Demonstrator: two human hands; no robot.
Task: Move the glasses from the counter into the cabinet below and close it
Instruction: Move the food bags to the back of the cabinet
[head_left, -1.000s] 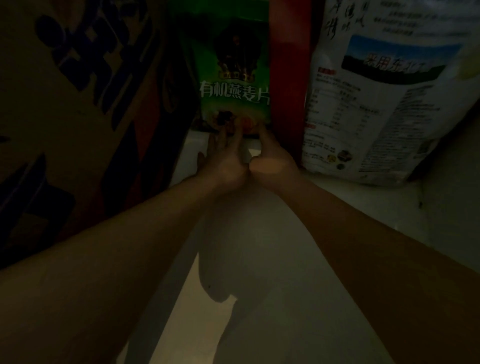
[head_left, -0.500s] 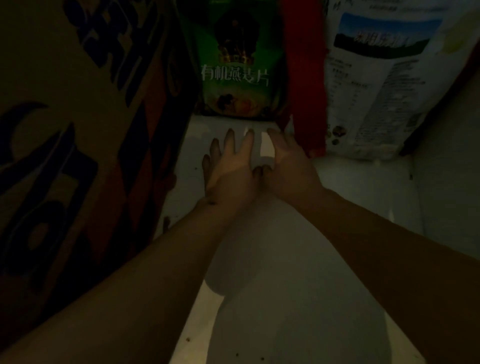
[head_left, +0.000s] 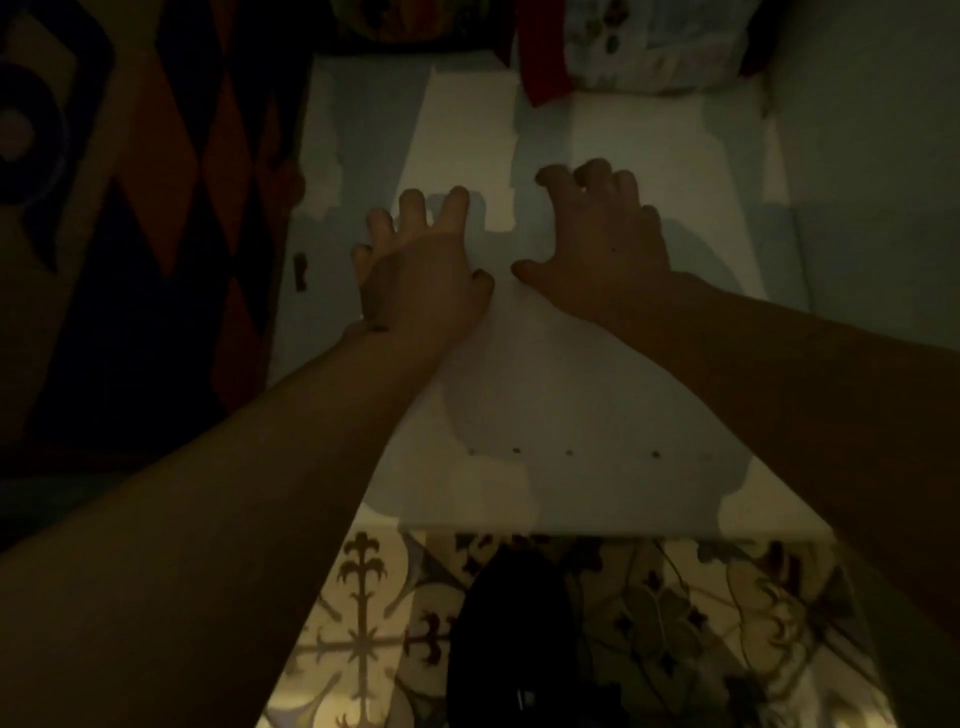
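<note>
White cabinet shelf (head_left: 571, 395) lay bare beneath both hands: left hand (head_left: 415, 270) and right hand (head_left: 597, 244) spread, fingers apart, holding nothing, seemingly clearing space. No glasses showed; a bag (head_left: 654, 47) sat at one o'clock.

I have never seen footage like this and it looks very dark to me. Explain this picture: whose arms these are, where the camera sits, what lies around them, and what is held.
The camera is worn on a person's head and looks forward and down, so the two bare arms reaching away from you are the wearer's own. The left hand and the right hand are spread, fingers apart, over a pale cabinet shelf. Neither holds anything, and no glasses show in this view. On the left stands a patterned cardboard box. At the back, mostly cut off, are a red item and a printed white bag. Below the shelf's front edge you see a patterned tiled floor. The dimness is shadow inside the cabinet.
</note>
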